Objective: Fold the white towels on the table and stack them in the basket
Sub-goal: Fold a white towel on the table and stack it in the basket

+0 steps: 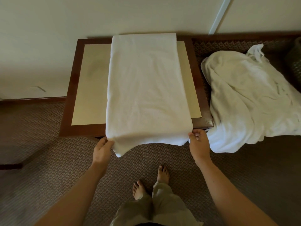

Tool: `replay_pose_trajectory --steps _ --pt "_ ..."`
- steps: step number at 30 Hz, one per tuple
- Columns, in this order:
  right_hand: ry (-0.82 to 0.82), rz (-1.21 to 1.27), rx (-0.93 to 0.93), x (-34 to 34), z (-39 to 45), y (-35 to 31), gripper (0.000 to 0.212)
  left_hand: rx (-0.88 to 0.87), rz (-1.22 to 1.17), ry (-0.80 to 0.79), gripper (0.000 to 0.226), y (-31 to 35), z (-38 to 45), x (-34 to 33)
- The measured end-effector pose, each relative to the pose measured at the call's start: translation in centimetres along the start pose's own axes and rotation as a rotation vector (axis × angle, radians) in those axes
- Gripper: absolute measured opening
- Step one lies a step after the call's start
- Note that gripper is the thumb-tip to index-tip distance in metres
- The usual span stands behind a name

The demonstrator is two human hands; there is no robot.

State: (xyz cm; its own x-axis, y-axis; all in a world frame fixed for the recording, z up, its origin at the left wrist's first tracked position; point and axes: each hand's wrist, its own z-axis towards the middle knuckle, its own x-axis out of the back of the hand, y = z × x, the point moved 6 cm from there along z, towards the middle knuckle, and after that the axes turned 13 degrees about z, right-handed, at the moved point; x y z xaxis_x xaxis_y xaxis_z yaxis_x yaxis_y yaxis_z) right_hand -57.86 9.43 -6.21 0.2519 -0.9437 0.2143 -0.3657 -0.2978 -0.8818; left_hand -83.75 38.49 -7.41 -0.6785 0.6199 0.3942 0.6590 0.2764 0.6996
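Both hands hold the near end of a half-folded white towel at the table's front edge.

I see the towel (146, 85) lying lengthwise on the table (78, 95), its far end at the back edge by the wall and its near end overhanging the front edge. My left hand (101, 150) pinches the near left corner and my right hand (199, 142) pinches the near right corner (hands well apart, one at each corner); I judge this grip keeps the layers aligned for carrying the near end over to the far end. A second, crumpled towel (250, 98) lies heaped off the table's right edge, waiting. A dark woven shape (295, 62) at the right border may be the basket; I cannot see inside it.
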Motion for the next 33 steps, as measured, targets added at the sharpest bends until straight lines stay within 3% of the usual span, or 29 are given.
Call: replay_pose_trajectory --steps 6,12,16,24,29,33 --pt "-0.198 0.078 -0.024 -1.3 -1.0 0.9 0.051 -0.016 0.113 -0.048 0.009 -1.3 -0.4 -0.9" --pt "-0.257 -0.009 -0.044 -1.2 -0.5 1.0 0.021 0.013 0.171 -0.079 0.004 -2.7 -0.7 -0.8" --pt "-0.309 0.053 -0.096 -0.7 -1.4 1.5 0.023 -0.013 0.204 -0.070 0.011 -2.4 -1.9 -0.2" --pt "-0.180 0.042 -0.020 1.6 -5.5 -0.2 0.039 -0.174 0.385 -0.004 0.048 -0.6 -5.4 2.7" --pt "-0.244 0.008 0.114 2.1 -7.2 -1.7 0.021 -0.290 0.467 -0.087 0.019 0.7 -6.6 3.9" --pt "-0.287 0.186 -0.063 2.5 -7.5 -1.6 0.041 -0.179 0.271 -0.174 0.031 1.4 -6.3 5.1"
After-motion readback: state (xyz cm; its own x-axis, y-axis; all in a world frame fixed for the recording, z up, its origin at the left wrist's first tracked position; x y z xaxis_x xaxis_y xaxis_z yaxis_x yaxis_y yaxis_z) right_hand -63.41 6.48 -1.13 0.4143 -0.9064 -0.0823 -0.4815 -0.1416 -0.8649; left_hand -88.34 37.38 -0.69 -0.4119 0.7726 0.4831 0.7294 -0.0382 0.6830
